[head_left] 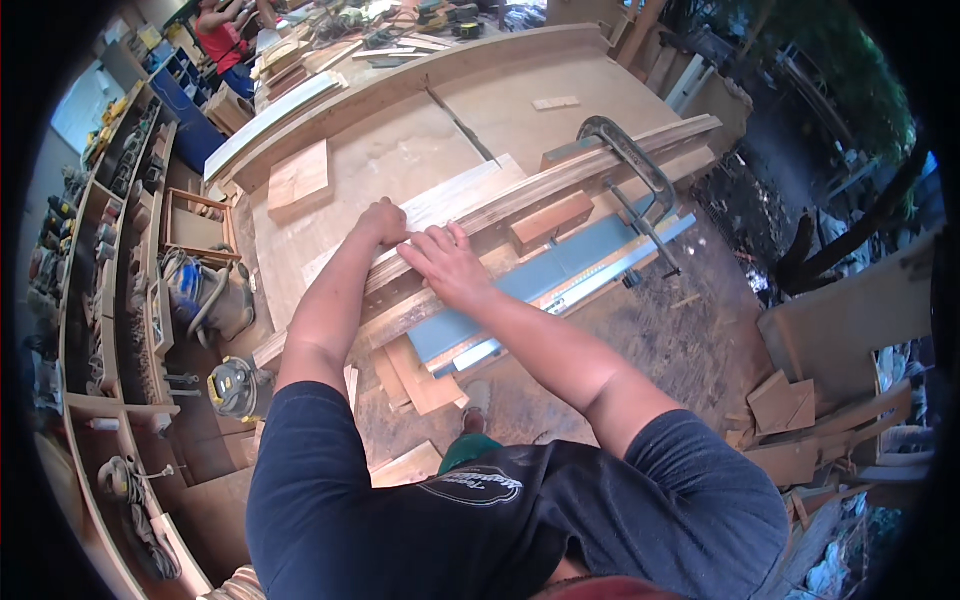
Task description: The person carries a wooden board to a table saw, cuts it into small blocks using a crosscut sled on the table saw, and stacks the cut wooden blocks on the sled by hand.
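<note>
Head view: both hands on a long moulded wooden strip (560, 175) lying on a big plywood bench top (400, 160). Strip's long axis runs diagonally, lower left near the person up to upper right, where a metal bar clamp (640, 175) bites over it. Strip sits directly ahead of the hands and under them; no reach needed.

Left hand (385, 222) is curled, knuckles up, pressed on the near end of the strip together with a paler flat board (450, 195) lying alongside it. Whether the fingers wrap the edge I cannot tell. Right hand (447, 265) lies flat, fingers spread, palm down on the strip just beside the left, pressing rather than gripping. Left hand sits slightly further along the strip toward the clamp, right slightly nearer the body. The two are close but not touching.

Just right of the hands: a small reddish wood block (552, 220) against the strip, then a blue-grey table saw top with its fence rail (560, 275). Loose offcuts (415, 375) lie below on the floor.

Periphery: another square board (298, 180) on the bench, a yellow power tool (232, 385) at left by the shelving (110, 250), another person (225, 35) at the far bench.
</note>
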The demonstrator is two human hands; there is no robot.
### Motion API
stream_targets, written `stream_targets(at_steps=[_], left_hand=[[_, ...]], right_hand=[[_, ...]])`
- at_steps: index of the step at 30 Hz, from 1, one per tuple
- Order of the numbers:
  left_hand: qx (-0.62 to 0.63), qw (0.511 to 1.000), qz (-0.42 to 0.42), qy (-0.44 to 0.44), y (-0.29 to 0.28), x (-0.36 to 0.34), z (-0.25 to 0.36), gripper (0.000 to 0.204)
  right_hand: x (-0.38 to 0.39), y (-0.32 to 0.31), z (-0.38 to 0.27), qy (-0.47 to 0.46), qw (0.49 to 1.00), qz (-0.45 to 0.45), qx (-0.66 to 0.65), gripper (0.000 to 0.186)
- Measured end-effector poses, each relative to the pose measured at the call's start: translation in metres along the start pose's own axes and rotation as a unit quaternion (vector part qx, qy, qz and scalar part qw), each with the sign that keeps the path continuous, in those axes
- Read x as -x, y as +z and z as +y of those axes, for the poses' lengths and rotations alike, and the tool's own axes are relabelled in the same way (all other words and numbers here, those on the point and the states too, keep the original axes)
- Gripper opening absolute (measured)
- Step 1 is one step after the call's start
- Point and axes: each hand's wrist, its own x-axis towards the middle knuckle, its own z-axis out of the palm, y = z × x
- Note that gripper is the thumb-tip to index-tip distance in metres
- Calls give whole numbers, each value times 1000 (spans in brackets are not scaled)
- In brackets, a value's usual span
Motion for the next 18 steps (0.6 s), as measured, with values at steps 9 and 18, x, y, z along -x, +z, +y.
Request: stream_targets(at_steps=[9,18], left_hand=[[-34,999,38,11,11,-16,-11,37],[-43,996,73,31,16,-36,-16,21]], right_hand=[[-1,14,-5,7,1000,9,16,47],[-16,17,-6,39,996,-25,80,37]])
